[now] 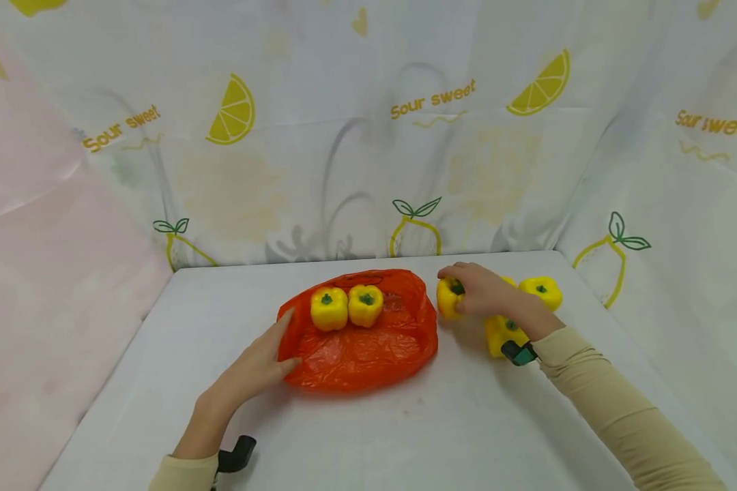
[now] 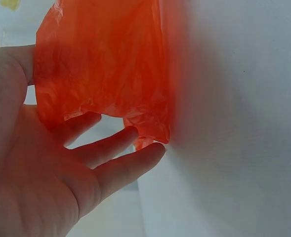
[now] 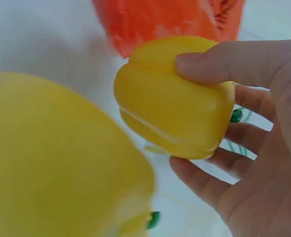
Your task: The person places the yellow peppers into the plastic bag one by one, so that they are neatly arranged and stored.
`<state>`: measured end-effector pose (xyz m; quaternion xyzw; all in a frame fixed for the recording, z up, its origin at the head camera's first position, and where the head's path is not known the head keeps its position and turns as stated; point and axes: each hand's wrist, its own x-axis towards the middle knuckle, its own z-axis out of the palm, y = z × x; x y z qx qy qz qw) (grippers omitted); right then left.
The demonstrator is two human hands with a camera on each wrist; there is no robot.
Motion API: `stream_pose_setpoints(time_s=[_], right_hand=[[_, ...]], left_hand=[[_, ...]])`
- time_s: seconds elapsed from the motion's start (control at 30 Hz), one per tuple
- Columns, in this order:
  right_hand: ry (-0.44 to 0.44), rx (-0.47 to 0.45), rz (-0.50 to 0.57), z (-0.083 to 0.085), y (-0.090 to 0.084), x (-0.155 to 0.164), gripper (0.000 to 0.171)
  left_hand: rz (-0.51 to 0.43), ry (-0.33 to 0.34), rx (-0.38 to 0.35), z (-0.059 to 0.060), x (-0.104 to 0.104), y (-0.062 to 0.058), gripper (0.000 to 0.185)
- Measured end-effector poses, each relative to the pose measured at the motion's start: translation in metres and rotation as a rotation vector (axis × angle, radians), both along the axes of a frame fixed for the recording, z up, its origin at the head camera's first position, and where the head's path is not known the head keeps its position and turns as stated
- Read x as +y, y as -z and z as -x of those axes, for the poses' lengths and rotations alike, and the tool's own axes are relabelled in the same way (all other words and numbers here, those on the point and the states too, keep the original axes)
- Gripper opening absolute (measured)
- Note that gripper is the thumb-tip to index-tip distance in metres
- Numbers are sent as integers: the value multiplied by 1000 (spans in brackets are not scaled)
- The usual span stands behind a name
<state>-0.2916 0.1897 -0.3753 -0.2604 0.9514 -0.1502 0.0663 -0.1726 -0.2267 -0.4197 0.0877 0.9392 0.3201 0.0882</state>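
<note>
My right hand [image 1: 482,290] holds a yellow bell pepper [image 3: 172,103] between thumb and fingers, just right of the red plastic bag [image 1: 356,354]. The pepper has a green stem and is close above the table in the head view. The bag lies spread with its mouth up, and two yellow bell peppers [image 1: 329,309] sit side by side in it. At the bag's left rim is my left hand [image 1: 252,361], thumb and fingers spread apart. Its fingertips touch the red film, which partly covers the thumb in the left wrist view.
More yellow bell peppers [image 1: 542,292] stand on the white table [image 1: 405,436] at the right, partly hidden by my right hand and wrist. A hanging cloth [image 1: 319,177] with lemon prints backs the table, and cloth hangs at both sides.
</note>
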Motion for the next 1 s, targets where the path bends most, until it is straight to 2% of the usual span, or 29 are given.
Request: stream_pose_setpoints(time_s=[0.23,0.4,0.63,0.8,1.0], right_hand=[[-6,50,109,-4,-18,-7,63],[-34,118,133,-6,-25,-13,63],[-36,107,186,-16,-41,-34,63],[-90,131,202,-17,-43,-51,61],[-100,88,179,-18,-38,-66,62]], left_hand=[[27,-5,-10,1,-4,-2,85],[21,-1,-13,2,-5,-2,84],[18,-4,-27,3,-5,-2,85],[14,-4,-29,4,-5,-3,85],[9,2,-20,3,-3,-4,85]])
